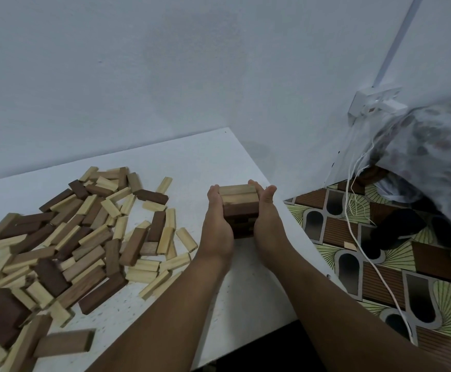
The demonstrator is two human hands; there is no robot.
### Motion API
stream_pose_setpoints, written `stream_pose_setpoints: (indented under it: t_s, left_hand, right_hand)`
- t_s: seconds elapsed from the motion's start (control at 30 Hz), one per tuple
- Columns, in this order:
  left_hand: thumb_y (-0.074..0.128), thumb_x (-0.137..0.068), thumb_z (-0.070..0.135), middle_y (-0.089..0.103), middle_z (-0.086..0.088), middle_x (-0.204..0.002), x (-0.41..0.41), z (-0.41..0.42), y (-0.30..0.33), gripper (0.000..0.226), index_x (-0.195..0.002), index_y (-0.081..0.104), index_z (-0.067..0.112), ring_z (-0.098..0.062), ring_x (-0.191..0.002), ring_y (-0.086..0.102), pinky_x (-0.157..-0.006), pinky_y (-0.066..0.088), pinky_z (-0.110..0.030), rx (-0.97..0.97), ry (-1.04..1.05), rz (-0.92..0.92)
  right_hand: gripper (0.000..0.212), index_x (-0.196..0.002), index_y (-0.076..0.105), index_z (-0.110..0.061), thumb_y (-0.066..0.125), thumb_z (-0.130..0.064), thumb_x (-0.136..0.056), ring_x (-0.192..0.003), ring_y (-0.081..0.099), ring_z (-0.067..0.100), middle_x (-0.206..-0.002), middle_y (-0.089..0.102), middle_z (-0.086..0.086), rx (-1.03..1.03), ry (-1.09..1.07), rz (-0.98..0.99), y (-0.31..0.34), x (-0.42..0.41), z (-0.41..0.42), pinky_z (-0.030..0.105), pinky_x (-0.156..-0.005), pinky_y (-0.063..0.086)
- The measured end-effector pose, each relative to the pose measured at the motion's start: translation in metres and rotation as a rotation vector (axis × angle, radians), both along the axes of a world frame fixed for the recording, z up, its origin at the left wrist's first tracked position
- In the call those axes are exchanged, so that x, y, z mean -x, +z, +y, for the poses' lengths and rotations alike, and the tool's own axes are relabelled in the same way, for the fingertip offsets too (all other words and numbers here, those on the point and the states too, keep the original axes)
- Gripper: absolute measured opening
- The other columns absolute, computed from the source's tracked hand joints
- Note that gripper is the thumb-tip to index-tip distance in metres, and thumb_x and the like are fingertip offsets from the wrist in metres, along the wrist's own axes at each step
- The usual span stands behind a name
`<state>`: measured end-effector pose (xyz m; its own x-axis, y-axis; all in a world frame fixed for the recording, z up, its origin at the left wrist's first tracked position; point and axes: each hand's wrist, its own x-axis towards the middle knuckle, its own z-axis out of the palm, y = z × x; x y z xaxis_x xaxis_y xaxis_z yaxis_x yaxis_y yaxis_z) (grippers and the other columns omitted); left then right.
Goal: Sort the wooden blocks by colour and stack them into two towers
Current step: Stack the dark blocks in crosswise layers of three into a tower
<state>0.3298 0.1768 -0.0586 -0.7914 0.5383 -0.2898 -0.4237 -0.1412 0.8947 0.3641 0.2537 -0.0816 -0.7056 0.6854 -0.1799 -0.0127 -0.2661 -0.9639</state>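
My left hand (217, 224) and right hand (266, 221) press flat-fingered against opposite sides of the brown tower (239, 210) near the desk's (245, 291) right edge. Recommend even pressure, squaring layers. Unsorted blocks (71, 237) lie left.

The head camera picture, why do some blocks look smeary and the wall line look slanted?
Head view: the loose blocks at the lower left edge are blurred, while the small tower pressed between the left hand and right hand looks sharper; the wide-angle lens tilts the wall conduit; the light is dim and bluish, with no glare.
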Motion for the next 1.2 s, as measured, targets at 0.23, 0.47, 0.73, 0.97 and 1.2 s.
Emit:
stream_pose_setpoints:
  t_s: [0.23,0.47,0.73,0.97,1.2]
  left_hand:
    - [0.03,-0.102,0.056,0.077,0.003,-0.099,0.002,-0.004,-0.001,0.052,-0.093,0.076,0.034,-0.016,-0.102,0.069,-0.098,0.051,-0.038,-0.025,0.013,-0.026]
    - [0.025,-0.104,0.046,0.045,0.013,-0.149,0.012,-0.028,0.009,0.049,-0.147,0.042,0.029,-0.005,-0.14,0.036,-0.11,0.025,-0.023,0.048,0.043,0.145]
    - [0.054,-0.096,0.019,0.074,0.008,-0.094,0.042,-0.09,0.037,0.018,-0.101,0.066,0.031,-0.004,-0.085,0.067,-0.078,0.055,-0.028,0.329,0.251,0.564]
    - [0.072,-0.081,0.035,0.063,0.002,-0.104,0.088,-0.156,0.016,0.04,-0.116,0.058,0.023,-0.018,-0.096,0.058,-0.074,0.045,-0.03,1.069,-0.032,0.996]
    - [0.065,-0.089,0.039,0.067,0.001,-0.063,0.094,-0.174,0.0,0.025,-0.103,0.051,0.025,-0.013,-0.06,0.062,-0.059,0.052,-0.034,0.891,0.021,0.939]
  right_hand:
    - [0.081,-0.133,0.054,-0.045,0.022,-0.089,-0.074,-0.125,0.055,0.015,-0.139,0.056,-0.006,-0.008,-0.022,-0.022,-0.001,-0.001,0.0,0.038,-0.105,0.045]
    - [0.085,-0.15,0.035,-0.034,0.011,-0.078,-0.082,-0.148,0.024,0.015,-0.159,0.032,-0.006,-0.152,0.018,-0.019,0.022,-0.015,0.008,0.04,-0.121,0.015]
    - [0.027,-0.121,0.062,-0.026,0.046,-0.035,-0.102,-0.109,0.054,-0.009,-0.117,0.062,-0.02,-0.59,-0.067,0.002,0.075,0.003,-0.033,0.006,-0.089,0.039]
    - [0.019,-0.116,0.061,-0.026,0.058,-0.029,-0.097,-0.095,0.057,-0.013,-0.1,0.061,-0.026,-0.697,0.097,-0.014,0.069,0.043,-0.087,-0.002,-0.074,0.039]
    - [0.028,-0.116,0.065,-0.017,0.064,-0.018,-0.088,-0.105,0.06,0.016,-0.114,0.066,0.0,-0.914,0.329,-0.326,0.026,0.082,-0.098,0.021,-0.083,0.044]
